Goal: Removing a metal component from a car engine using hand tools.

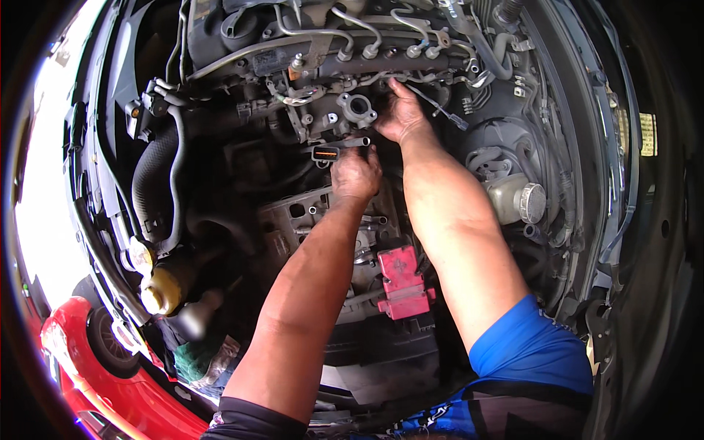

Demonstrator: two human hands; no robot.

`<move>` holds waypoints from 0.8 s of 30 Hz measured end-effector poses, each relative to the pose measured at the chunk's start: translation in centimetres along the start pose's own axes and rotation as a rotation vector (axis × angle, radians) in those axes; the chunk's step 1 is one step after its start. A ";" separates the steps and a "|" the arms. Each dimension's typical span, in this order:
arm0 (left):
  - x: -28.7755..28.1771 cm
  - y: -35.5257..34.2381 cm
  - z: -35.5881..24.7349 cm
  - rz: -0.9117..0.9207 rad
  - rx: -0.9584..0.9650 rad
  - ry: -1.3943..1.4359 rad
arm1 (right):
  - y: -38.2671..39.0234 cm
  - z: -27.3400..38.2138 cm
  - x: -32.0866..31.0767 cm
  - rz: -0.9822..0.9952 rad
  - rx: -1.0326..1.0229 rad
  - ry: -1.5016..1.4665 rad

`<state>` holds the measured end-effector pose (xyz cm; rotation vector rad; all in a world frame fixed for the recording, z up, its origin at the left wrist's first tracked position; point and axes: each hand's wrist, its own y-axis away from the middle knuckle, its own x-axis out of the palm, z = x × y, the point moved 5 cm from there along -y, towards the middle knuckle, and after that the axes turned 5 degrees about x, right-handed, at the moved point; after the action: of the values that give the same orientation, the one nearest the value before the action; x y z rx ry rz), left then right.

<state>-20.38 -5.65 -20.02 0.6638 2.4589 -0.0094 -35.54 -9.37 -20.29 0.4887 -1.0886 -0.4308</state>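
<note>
Engine bay, viewed from above, left to right.
- Black rubber hose (150, 176); yellowish reservoir (163, 286) below it.
- Left hand (356, 174): fingers clenched around a dark metal tube (356, 142) ending in a black plug connector (325, 152), just under the round flange port (358, 108). Risk: a slip would drop it among the parts below.
- Red plastic cover (402, 282), between the forearms.
- Right hand (400, 114): fingertips pressed into wiring under the fuel rail (330, 45); grip unclear. Risk: a tug could strain the thin wires.
- White capped reservoir (517, 199).
</note>
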 end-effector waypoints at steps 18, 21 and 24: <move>-0.6 -1.0 -2.6 0.079 -0.395 0.003 | -2.7 0.7 -1.6 0.115 0.119 0.101; -1.2 -1.4 -1.9 0.120 -0.432 -0.071 | -3.1 -0.5 -0.3 0.108 0.078 0.103; -0.9 -1.5 -2.4 0.195 -0.437 -0.094 | -3.3 0.1 -1.1 0.093 0.040 0.095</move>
<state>-21.77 -6.98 -17.73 0.6825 2.1915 0.5429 -36.34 -11.45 -22.94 0.4865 -1.0253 -0.3016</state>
